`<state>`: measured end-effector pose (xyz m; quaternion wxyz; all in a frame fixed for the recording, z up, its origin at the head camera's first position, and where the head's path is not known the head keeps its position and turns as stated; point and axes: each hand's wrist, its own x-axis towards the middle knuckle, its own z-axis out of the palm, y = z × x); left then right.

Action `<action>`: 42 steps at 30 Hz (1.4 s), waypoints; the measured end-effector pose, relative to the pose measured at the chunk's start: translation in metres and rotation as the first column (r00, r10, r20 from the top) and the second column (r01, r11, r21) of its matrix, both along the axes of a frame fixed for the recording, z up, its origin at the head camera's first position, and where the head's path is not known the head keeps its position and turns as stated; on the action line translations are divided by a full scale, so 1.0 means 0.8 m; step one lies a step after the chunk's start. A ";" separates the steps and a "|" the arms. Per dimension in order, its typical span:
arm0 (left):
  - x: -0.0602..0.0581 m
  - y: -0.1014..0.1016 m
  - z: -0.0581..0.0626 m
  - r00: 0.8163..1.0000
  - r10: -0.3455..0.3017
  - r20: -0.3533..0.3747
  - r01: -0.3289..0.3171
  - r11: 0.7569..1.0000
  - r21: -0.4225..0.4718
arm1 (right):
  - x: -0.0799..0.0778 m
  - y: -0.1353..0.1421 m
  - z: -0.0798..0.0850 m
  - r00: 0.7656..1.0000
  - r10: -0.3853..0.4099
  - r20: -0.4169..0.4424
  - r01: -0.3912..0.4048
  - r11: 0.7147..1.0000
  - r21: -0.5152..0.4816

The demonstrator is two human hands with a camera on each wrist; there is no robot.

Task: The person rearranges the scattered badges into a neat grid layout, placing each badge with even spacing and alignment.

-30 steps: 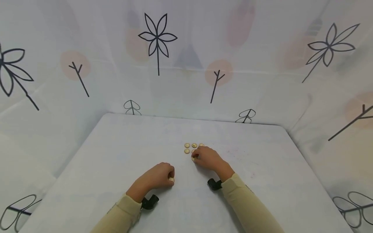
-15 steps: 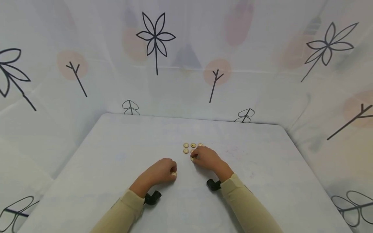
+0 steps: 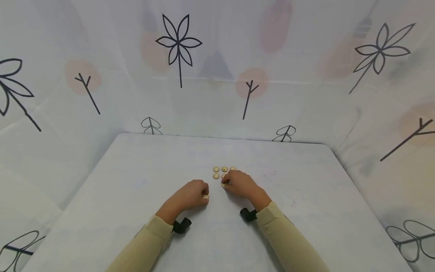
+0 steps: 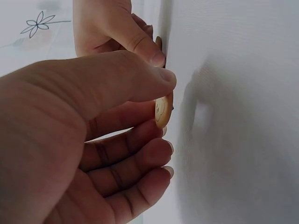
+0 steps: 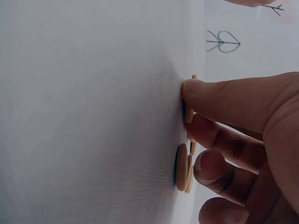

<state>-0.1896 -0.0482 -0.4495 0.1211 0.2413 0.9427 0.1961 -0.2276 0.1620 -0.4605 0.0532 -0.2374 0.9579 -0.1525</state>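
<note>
My left hand pinches a small round wooden disc between thumb and fingers, a little above the table. Line markings show on the disc's face. Farther forward and to the right, my right hand holds another wooden disc at its edges with thumb and index finger, low at the table surface. Just beyond that hand lie several like discs in rows, among them a front-left disc and a back-left disc. The right hand partly covers this group.
The white table has rounded far corners. A pale cloth with printed flowers hangs behind it and along both sides. Each wrist carries a black camera, such as the left camera.
My left hand has moved forward and to the right with its disc, closer to the right hand. The right hand stays at the same spot beside the rows.
</note>
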 end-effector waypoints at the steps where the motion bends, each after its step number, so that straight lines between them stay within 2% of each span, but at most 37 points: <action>1: -0.001 0.001 0.000 1.000 -0.005 -0.006 0.005 1.000 0.002 | 0.000 0.000 0.000 1.000 0.000 0.002 0.000 1.000 0.003; 6: -0.009 0.005 0.002 0.999 -0.021 -0.032 0.021 1.000 0.001 | -0.002 0.000 0.000 1.000 0.002 0.003 -0.002 1.000 -0.001; 14: -0.021 0.015 0.000 0.999 0.000 -0.044 0.000 1.000 0.001 | -0.002 0.002 0.001 1.000 0.018 -0.001 -0.018 1.000 0.006; 24: -0.028 0.026 0.001 0.998 0.014 -0.058 -0.012 1.000 0.020 | 0.000 0.004 0.002 1.000 0.021 0.001 -0.021 1.000 -0.012; 33: -0.038 0.031 -0.008 0.991 0.010 -0.131 -0.005 0.999 0.037 | 0.002 0.002 0.004 1.000 0.017 0.000 -0.017 1.000 -0.016; 42: -0.048 0.037 -0.016 0.990 0.025 -0.137 -0.021 0.999 0.035 | 0.003 0.003 0.005 1.000 0.025 -0.018 -0.025 0.999 -0.020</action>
